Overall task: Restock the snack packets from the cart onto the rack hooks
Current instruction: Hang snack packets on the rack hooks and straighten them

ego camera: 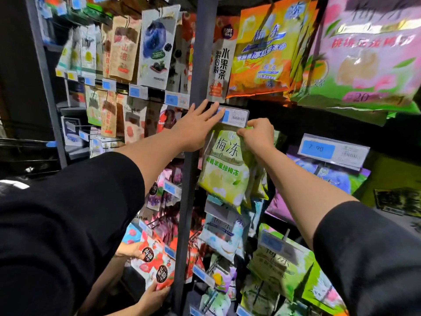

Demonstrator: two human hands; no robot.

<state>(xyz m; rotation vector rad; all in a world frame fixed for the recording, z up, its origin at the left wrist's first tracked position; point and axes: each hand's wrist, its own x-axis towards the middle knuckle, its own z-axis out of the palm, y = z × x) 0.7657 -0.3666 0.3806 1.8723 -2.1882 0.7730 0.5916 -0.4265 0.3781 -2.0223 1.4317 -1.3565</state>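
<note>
A light green snack packet (224, 165) hangs at the front of a row on a rack hook, just under a clear price tag holder (234, 117). My right hand (256, 133) pinches the packet's top edge right below that holder. With fingers straight, my left hand (197, 124) lies flat against the holder's left end and the dark upright post (200, 65). The hook itself is hidden behind the tag and my hands. No cart is in view.
Orange and pink packets (262, 46) hang on the row above; green, blue and purple ones (280, 267) below. A second price tag (332, 151) juts out at right. Another person's hands hold red packets (155, 263) low on the left.
</note>
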